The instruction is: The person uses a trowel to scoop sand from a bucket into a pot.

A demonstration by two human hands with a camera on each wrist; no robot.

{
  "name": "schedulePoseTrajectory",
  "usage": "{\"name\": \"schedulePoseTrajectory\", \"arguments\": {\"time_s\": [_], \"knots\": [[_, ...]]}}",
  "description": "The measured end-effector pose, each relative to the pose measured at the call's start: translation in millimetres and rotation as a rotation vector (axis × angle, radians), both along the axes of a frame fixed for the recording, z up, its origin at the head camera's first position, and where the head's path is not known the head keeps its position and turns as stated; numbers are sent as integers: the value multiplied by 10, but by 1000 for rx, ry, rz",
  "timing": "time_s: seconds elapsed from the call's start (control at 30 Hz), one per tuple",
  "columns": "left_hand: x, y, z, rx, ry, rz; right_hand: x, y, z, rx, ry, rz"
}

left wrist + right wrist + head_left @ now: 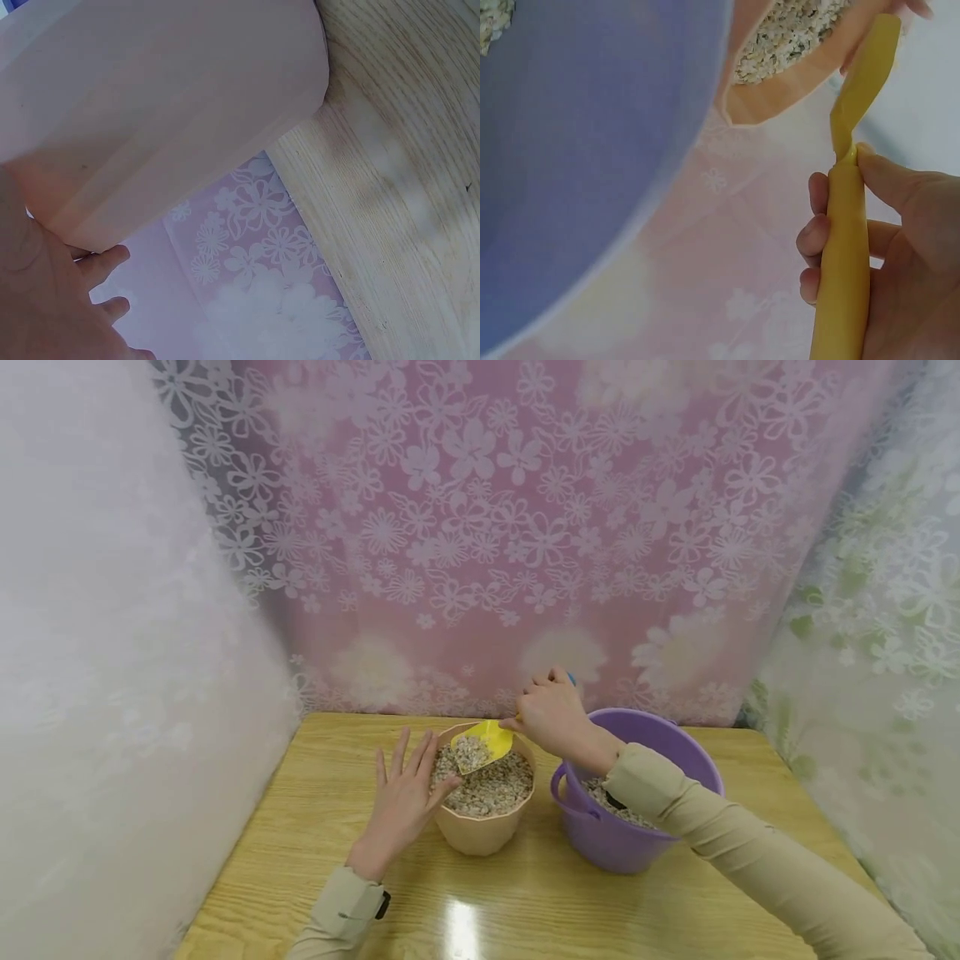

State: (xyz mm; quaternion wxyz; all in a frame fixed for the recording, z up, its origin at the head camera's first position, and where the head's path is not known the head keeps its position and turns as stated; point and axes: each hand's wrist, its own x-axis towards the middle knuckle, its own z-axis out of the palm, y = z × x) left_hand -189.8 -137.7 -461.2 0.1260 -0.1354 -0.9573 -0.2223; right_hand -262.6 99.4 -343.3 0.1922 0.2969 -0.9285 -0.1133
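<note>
I see a yellow scoop point(492, 737) over the peach pot point(480, 837), its smooth blade carrying pale, speckled grains point(471, 753). The blade points left and towards me, its long axis slanting in from the pot's far right. The right hand point(553, 714) grips the handle; the left hand's point(407, 797) straight, spread fingers touch the pot's left side. Right of the pot, a sleeve point(697, 806) partly blocks my view of the purple bucket point(611, 850).

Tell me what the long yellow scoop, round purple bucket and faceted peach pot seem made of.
Long yellow scoop: probably smooth plastic, slightly glossy at its neck. Round purple bucket: likely satin plastic, its purple loop handle seemingly moulded in one piece. Faceted peach pot: matte, likely plastic given its thin rim; ceramic remains possible.
</note>
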Motion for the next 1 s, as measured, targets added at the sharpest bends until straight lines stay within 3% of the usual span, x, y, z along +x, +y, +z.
{"name": "schedulePoseTrajectory", "arguments": {"time_s": [0.5, 0.7, 0.9, 1.0], "knots": [[0, -2, -17, -7, 9, 7, 25, -227, -8, 168, -5, -34], [9, 4, -5, 9, 9, 8, 13, -105, 48, 186, 60, -8], [15, 6, 1, 13, 15, 10, -8, -51, 109, 272, 88, -60], [16, 16, 9, 2, 15, 15, -12, -16, 104, 282, 153, -52]]}}
